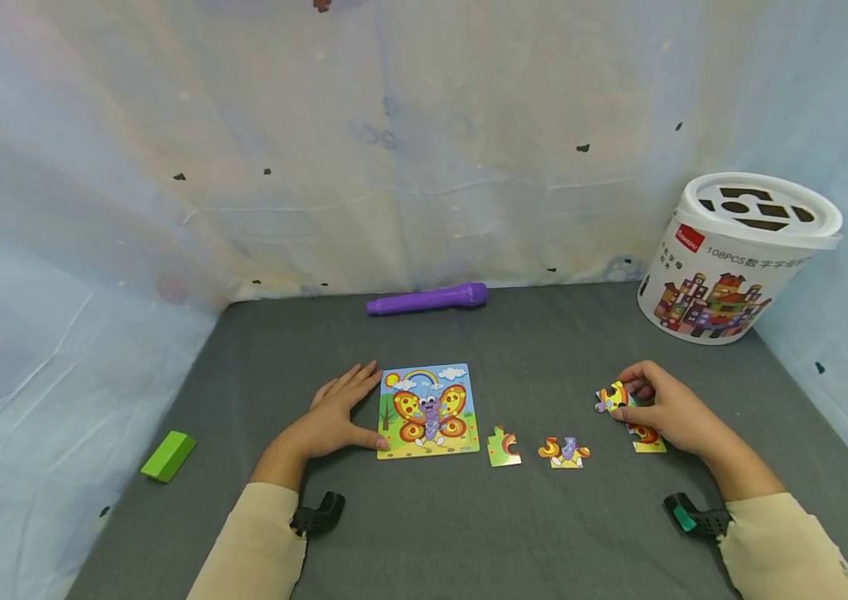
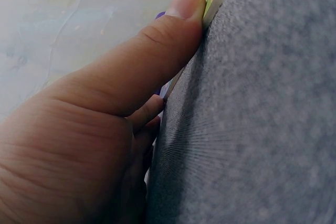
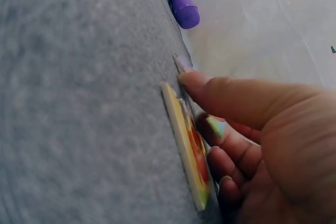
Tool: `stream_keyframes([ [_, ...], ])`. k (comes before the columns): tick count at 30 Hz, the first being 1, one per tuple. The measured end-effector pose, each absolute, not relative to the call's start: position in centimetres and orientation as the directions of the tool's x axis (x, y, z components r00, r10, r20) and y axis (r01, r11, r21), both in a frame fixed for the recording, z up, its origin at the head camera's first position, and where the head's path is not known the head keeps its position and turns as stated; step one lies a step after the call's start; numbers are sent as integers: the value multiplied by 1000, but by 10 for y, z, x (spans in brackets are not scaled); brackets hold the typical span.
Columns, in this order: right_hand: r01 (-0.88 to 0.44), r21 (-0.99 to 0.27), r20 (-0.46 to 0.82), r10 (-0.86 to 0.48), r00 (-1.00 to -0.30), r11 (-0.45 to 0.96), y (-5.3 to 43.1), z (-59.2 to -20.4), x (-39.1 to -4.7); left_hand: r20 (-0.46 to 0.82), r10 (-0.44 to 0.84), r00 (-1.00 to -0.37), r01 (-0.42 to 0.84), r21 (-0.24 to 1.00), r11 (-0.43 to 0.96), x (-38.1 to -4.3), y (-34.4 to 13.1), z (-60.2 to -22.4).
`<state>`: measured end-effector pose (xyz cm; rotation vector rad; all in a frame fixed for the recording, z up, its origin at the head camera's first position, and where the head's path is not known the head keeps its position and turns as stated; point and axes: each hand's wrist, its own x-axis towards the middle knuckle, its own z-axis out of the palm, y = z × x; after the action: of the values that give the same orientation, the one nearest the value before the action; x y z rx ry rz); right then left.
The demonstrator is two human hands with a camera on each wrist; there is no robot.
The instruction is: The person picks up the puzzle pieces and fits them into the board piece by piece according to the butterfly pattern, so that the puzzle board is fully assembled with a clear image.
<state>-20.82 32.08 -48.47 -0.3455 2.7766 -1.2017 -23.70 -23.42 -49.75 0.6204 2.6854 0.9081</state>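
Note:
In the head view a square butterfly picture board (image 1: 430, 412) lies flat on the grey table. My left hand (image 1: 334, 417) rests at its left side, fingers spread and fairly straight. Its thumb (image 2: 178, 9) presses the board's lower left corner, and a fingertip touches the upper left edge. Over at the right, my right hand (image 1: 660, 408) pinches a yellow and purple jigsaw piece (image 1: 611, 396) between thumb and fingers. Just below that hand lies another jigsaw piece (image 1: 647, 439), red, orange and green, partly covered by it in the head view.
Between the hands lie a green-edged jigsaw piece (image 1: 502, 447) and a jigsaw piece with a purple middle (image 1: 566, 452). A purple toy microphone (image 1: 427, 299) lies at the back. A white block tub (image 1: 731, 267) stands back right; a green block (image 1: 168, 456) lies far left.

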Motion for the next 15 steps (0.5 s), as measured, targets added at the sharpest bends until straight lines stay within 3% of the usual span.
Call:
stream_keyframes([
  [15, -142, -789, 84, -124, -989, 598, 313, -481, -203, -87, 464, -881, 315, 624, 715, -236, -235, -497],
])
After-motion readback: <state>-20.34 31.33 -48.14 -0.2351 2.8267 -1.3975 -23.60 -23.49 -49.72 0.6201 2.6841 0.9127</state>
